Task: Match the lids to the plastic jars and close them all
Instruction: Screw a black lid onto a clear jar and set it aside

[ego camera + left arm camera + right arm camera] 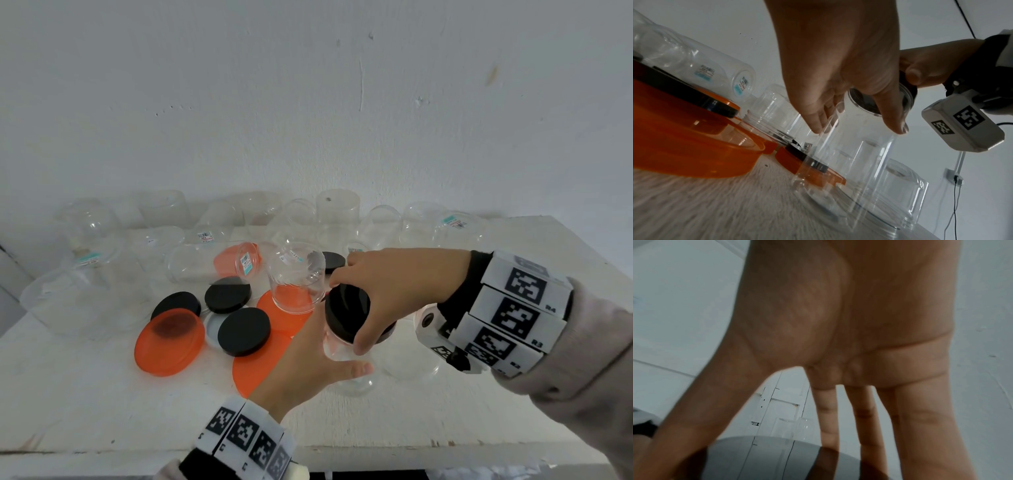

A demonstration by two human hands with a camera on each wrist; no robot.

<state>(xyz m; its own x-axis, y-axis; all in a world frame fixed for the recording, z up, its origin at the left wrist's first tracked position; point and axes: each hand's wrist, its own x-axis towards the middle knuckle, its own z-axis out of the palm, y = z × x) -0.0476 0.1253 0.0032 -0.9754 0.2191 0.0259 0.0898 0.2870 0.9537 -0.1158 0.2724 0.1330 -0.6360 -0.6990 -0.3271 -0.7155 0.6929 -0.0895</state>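
A small clear plastic jar (342,349) stands on the white table (102,404) near its front. My left hand (337,353) grips its body, thumb in front and fingers behind. A black round lid (346,305) sits on the jar's mouth, and my right hand (349,313) grips that lid from above with thumb and fingers curled round its rim. In the left wrist view my left hand (859,129) wraps the jar (859,170), with the lid (867,102) above. The right wrist view has my right hand (760,467) spread over the lid (777,447).
Loose black lids (244,330) and orange lids (169,341) lie left of the jar. A clear jar (296,277) stands on an orange lid behind it. Several open clear jars (339,212) crowd the back by the wall. Another clear jar (411,359) stands just right.
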